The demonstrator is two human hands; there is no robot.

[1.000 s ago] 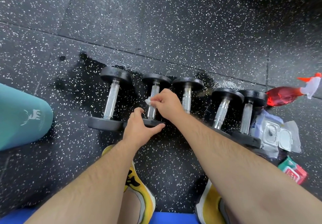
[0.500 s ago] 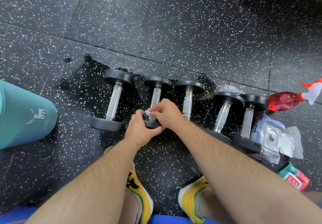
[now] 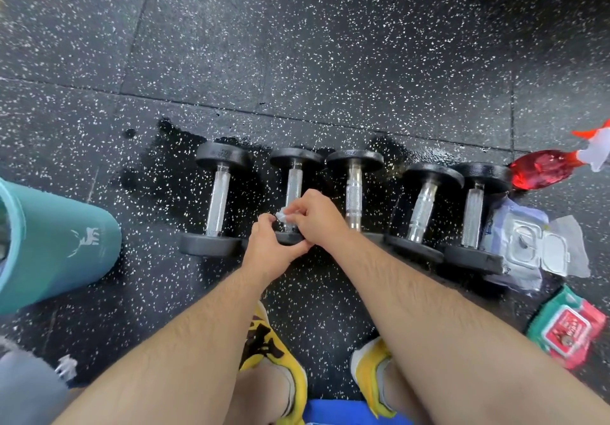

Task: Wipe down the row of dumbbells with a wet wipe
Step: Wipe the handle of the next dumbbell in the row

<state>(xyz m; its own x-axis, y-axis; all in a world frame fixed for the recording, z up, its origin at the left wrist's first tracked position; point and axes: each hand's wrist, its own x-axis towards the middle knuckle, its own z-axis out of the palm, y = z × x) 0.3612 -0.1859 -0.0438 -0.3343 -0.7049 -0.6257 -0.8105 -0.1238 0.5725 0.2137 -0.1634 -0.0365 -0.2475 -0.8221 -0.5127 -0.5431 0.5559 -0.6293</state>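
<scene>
Several black dumbbells with chrome handles lie side by side on the speckled rubber floor. The second dumbbell from the left (image 3: 294, 173) is under both my hands. My right hand (image 3: 315, 215) pinches a small crumpled wet wipe (image 3: 284, 216) against the near end of its handle. My left hand (image 3: 269, 246) grips that dumbbell's near head, thumb touching the wipe. The leftmost dumbbell (image 3: 218, 200) and the three to the right, starting with the third dumbbell (image 3: 354, 190), lie untouched.
A teal bin (image 3: 56, 243) stands at the left. At the right lie a red spray bottle (image 3: 548, 168), an open wipes pack (image 3: 534, 246) and a green-red wipes packet (image 3: 567, 329). The floor around the dumbbells is wet. My yellow shoes (image 3: 274, 352) are below.
My right hand slid the wipe down the handle toward the near head. My left hand closed more firmly on that head. My view tilted slightly.
</scene>
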